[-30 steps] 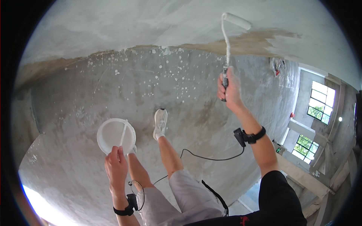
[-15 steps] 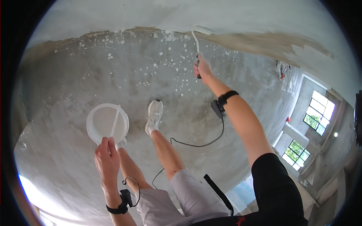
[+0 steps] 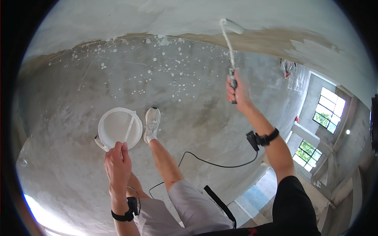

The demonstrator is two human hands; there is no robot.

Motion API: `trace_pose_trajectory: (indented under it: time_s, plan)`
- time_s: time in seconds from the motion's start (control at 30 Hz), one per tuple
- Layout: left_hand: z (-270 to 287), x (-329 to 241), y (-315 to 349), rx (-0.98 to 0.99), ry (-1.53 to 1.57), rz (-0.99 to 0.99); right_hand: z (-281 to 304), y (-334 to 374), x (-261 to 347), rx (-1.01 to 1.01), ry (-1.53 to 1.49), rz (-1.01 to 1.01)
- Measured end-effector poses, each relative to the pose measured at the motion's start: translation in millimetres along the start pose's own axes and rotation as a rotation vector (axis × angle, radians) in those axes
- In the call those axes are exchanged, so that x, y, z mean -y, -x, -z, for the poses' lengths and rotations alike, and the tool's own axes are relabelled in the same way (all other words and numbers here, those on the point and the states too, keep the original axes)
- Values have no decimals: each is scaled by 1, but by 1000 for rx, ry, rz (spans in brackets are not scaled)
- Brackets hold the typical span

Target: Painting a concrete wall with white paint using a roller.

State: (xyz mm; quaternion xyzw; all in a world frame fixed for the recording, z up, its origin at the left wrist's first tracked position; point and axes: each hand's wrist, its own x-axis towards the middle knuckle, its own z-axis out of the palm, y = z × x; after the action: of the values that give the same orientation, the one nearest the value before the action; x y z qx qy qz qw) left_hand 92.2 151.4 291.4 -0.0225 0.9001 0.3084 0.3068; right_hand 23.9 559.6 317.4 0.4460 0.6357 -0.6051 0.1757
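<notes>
From my left hand [image 3: 117, 165] hangs a round white bucket [image 3: 100, 129], its pale handle [image 3: 130, 128] pinched between my fingers. Whitish material shows inside; how full it is I cannot tell. My right hand [image 3: 240, 92] is wrapped round the dark grip of a paint roller [image 3: 228, 45], whose frame is smeared white. The roller's white sleeve [image 3: 234, 26] lies against the wall [image 3: 130, 19], above a bare brownish strip [image 3: 271, 39] along its foot.
White spatters dot the grey concrete floor [image 3: 204, 122]. A black cable [image 3: 216, 166] trails from the device on my right wrist. My shoe [image 3: 152, 120] stands right of the bucket. Crumpled plastic [image 3: 288, 69] lies farther right by the wall, with windows [image 3: 330, 109] beyond.
My right hand and the roller have moved right along the wall, and the sleeve sits higher on it. The bucket and my left hand have shifted slightly right.
</notes>
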Motion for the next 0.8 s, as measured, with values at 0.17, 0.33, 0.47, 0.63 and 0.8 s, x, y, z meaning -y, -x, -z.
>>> trace_pose_trajectory:
  time_s: [0.17, 0.33, 0.47, 0.63, 0.8]
  plan:
    - [1, 5, 14, 8, -14, -60, 13, 96, 59, -123, -3, 69]
    - [13, 5, 24, -13, 0, -44, 28, 173, 101, -240, -50, 305]
    - [21, 14, 35, -35, -9, 7, 36, 215, 136, -167, -107, 520]
    - [29, 36, 45, -94, -19, 12, 32, 200, 130, -63, -104, 520]
    - [35, 49, 45, -103, 10, 36, 28, 149, 92, -77, -110, 412]
